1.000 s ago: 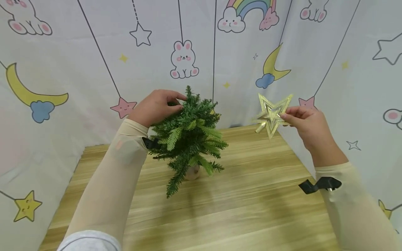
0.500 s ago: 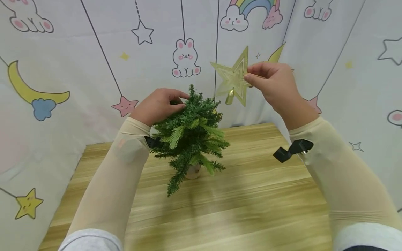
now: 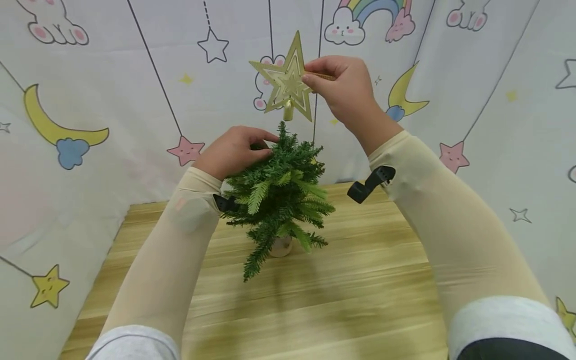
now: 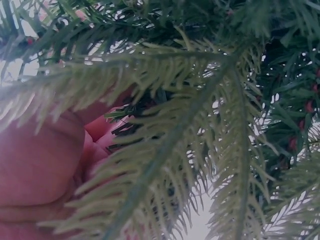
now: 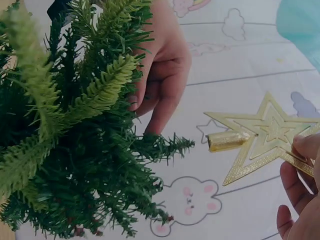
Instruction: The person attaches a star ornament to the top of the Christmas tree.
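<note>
The right hand (image 3: 344, 82) pinches a flat, gold, five-pointed star with cut-out outlines (image 3: 291, 85) by one edge, between thumb and fingers. The left hand (image 3: 234, 152) grips the upper branches of a small, green, artificial fir tree (image 3: 288, 200) from the left side. The star's short gold cylindrical socket (image 3: 288, 111) points down, just above the treetop – the right wrist view shows a gap. The tree stands on a light wood-grain desk (image 3: 360, 290), before a white printed curtain (image 3: 139, 105).
</note>
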`<state>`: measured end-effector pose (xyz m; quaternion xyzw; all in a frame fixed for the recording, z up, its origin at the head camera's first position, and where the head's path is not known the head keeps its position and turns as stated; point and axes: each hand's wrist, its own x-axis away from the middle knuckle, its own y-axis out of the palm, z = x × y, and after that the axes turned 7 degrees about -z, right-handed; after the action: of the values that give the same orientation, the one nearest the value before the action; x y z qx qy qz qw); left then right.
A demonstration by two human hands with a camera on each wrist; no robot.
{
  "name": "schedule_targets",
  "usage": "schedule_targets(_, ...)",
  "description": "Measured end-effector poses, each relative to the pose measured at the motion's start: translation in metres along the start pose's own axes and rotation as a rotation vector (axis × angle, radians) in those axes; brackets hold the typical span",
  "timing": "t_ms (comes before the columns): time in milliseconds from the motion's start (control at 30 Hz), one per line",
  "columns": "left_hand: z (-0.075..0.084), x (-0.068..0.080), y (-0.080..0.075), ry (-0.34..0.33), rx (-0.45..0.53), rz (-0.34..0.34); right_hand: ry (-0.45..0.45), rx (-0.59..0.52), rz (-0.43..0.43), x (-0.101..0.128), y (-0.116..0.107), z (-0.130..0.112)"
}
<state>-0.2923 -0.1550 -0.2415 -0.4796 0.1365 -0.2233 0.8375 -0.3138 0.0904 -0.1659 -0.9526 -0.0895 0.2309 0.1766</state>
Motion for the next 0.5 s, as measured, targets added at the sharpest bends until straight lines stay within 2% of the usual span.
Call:
schedule_targets(233,0.001,0.000,0.000,0.012,-0.001,-0.005,0.010,0.031,-0.046,-0.012,0.009,-0.005)
schedule_targets(500,0.000,0.000,-0.001,0.012,0.003,-0.006,0.046,0.076,-0.070,-0.013,0.010,0.000)
